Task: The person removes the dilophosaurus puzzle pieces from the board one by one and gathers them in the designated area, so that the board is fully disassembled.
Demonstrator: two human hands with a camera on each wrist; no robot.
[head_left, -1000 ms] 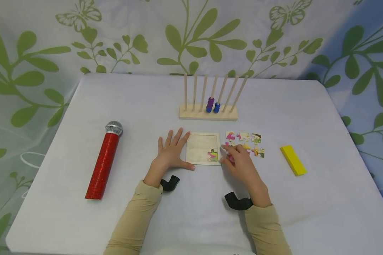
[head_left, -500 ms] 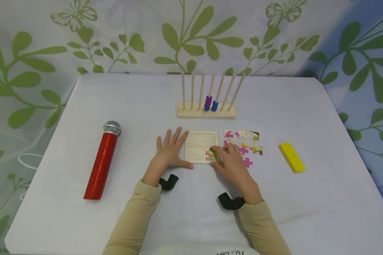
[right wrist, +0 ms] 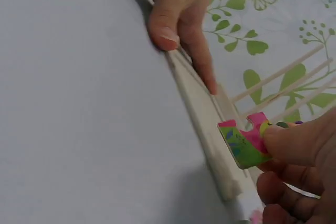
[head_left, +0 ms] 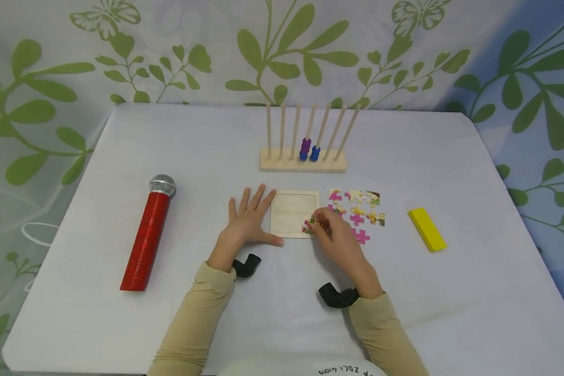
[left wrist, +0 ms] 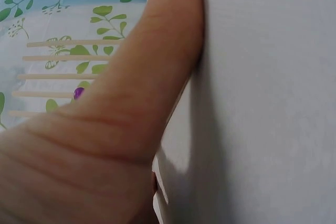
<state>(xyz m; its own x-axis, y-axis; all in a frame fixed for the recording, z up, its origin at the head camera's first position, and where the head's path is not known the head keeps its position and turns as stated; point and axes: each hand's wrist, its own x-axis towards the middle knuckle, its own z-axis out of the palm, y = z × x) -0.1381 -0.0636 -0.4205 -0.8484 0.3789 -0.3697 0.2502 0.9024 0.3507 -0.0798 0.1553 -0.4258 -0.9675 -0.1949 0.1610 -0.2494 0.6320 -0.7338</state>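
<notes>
A pale wooden puzzle tray lies flat in the middle of the table. Between its thumb and fingers my right hand pinches a pink and green puzzle piece, held up above the tray's lower right corner. My left hand lies with spread fingers at the tray's left side, its index fingertip and thumb at the frame. Only the wrist and thumb of that hand show large in the left wrist view. Several loose puzzle pieces lie just right of the tray, partly hidden by my right hand.
Behind the tray stands a wooden peg rack with upright rods and a few purple and blue beads. A red microphone lies at the left. On the right is a yellow block. A patterned cloth hangs behind the table.
My right hand has moved left from beside the loose pieces to the tray. It has picked up the pink and green piece from the tray's lower right corner. My left hand stays at the frame.
</notes>
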